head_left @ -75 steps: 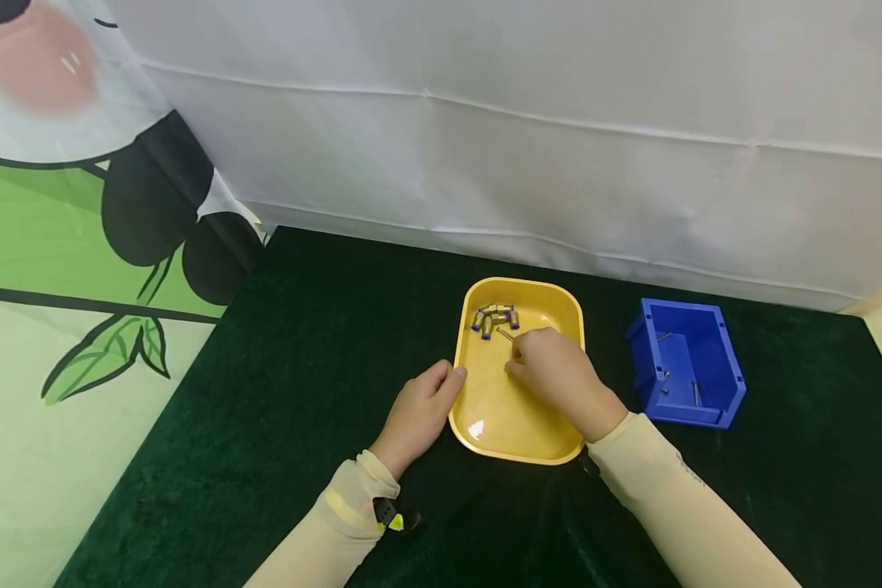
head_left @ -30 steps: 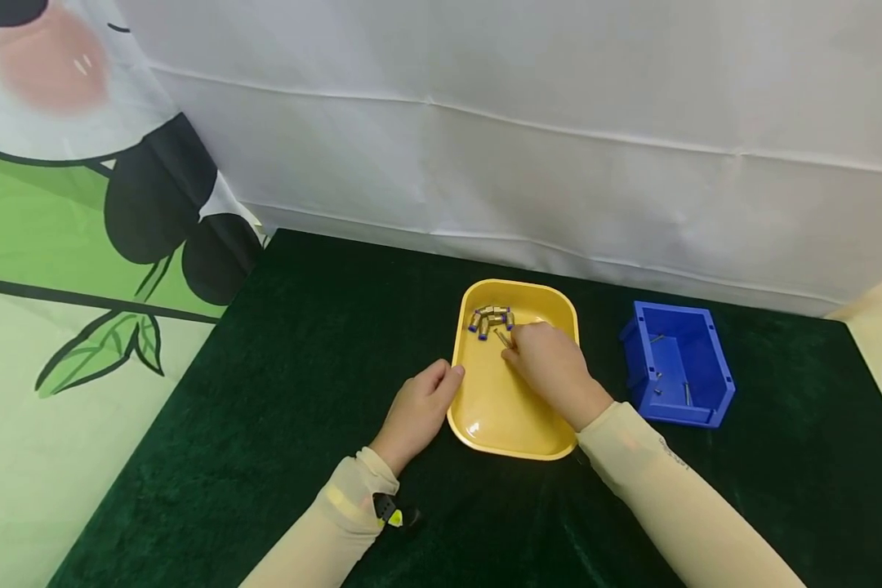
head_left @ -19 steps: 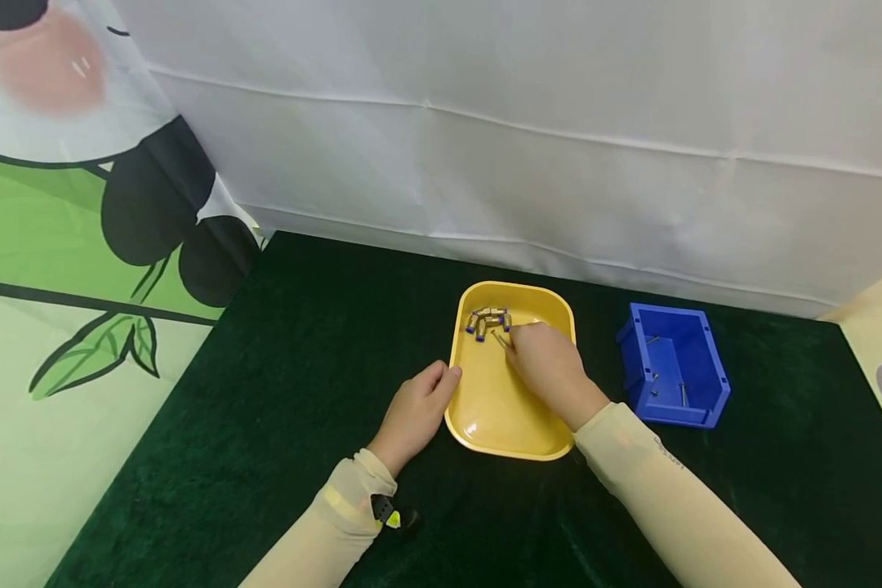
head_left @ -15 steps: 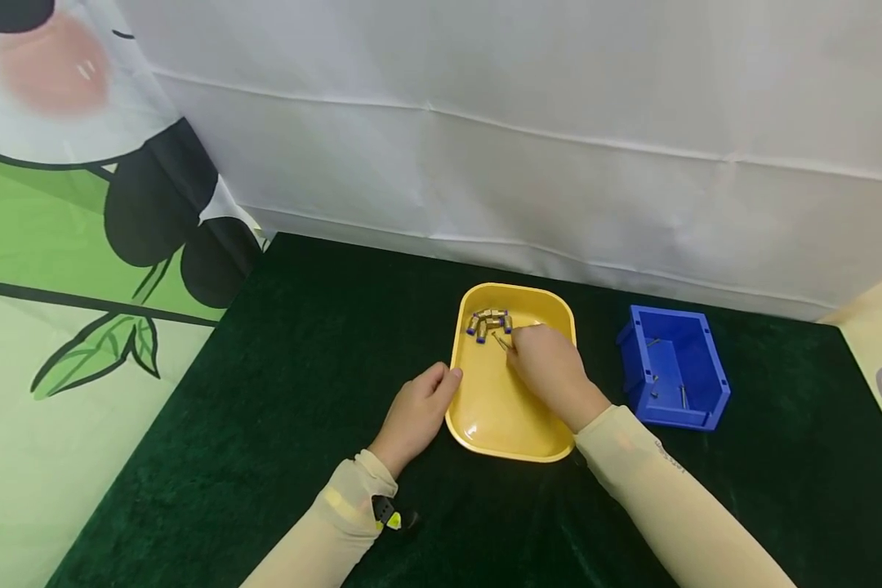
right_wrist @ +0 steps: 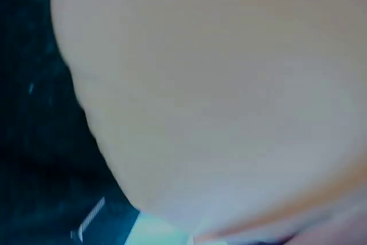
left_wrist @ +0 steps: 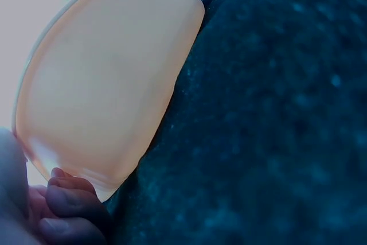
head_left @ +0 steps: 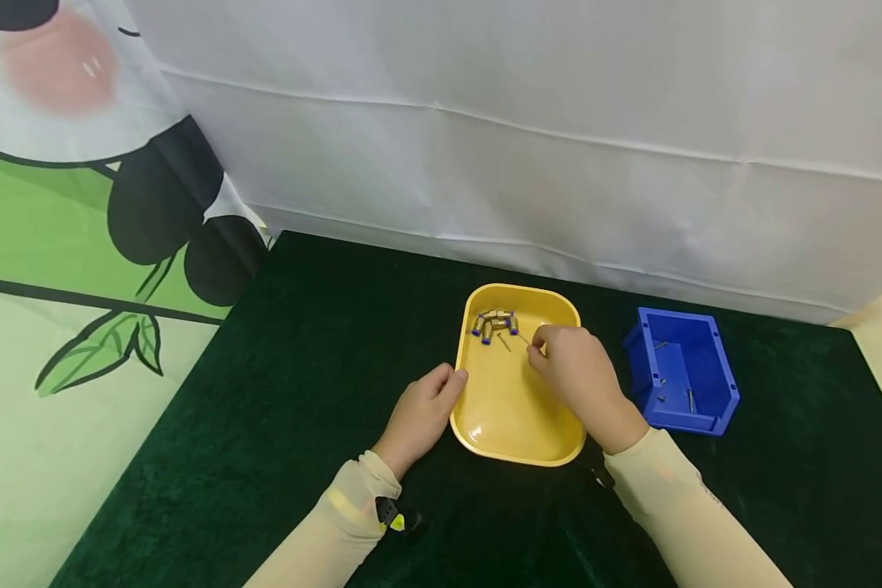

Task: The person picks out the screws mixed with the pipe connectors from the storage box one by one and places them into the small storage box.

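My left hand [head_left: 425, 412] grips the left rim of a yellow tray [head_left: 514, 416], with the thumb over the edge. In the left wrist view, its curled fingers [left_wrist: 74, 205] show at the tray's pale outer side. My right hand [head_left: 576, 371] is over the tray's right half and pinches a thin screw [head_left: 524, 336] between thumb and forefinger, its free end pointing up and left. Another screw [head_left: 504, 341] lies on the tray floor. Just behind it is a cluster of several brass fittings with blue ends [head_left: 487, 331].
A blue bin [head_left: 679, 420] stands right of the tray, with several screws [head_left: 691, 400] inside. Dark green cloth [head_left: 338, 343] covers the table. White fabric [head_left: 529, 147] hangs behind it. In the right wrist view, a small screw [right_wrist: 90, 219] shows at lower left.
My right hand has drawn back to the right from the fittings with a screw in its fingers. Another screw lies uncovered on the tray floor. My left hand stays at the rim.
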The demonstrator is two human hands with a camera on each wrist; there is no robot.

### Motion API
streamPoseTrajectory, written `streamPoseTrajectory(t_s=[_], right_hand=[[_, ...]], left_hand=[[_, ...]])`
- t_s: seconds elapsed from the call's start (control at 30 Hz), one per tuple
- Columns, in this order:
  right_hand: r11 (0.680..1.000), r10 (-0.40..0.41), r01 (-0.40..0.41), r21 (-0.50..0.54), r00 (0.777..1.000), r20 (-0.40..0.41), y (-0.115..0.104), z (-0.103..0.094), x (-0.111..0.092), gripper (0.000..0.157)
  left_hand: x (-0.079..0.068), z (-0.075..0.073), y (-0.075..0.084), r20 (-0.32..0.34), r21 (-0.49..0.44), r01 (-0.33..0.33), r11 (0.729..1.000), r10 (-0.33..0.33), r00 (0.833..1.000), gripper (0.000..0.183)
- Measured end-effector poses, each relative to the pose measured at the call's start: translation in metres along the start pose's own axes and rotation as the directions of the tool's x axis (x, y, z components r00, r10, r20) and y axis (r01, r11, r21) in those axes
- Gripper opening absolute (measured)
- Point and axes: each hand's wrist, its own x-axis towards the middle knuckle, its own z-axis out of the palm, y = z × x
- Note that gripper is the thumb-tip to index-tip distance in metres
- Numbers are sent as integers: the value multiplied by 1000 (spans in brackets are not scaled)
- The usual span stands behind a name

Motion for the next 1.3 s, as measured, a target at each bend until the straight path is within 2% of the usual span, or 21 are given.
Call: streamPoseTrajectory(t_s=[0.3, 0.63, 1.03, 1.3], right_hand=[[999, -35, 38, 18, 993, -111, 31, -25, -28, 12], [997, 71, -66, 37, 983, -168, 73, -54, -53, 16], [990, 136, -139, 5, 964, -230, 119, -63, -75, 21], [981, 187, -193, -4, 958, -217, 136, -63, -81, 26]], left_hand=[[-1, -1, -2, 0, 2, -6, 1000, 6, 1000, 39], [-1, 1, 1, -3, 7, 3, 1000, -3, 1000, 39], [2, 3, 1, -21, 19, 17, 1000, -16, 1000, 41], [1, 3, 1, -30, 20, 23, 1000, -22, 999, 40]])
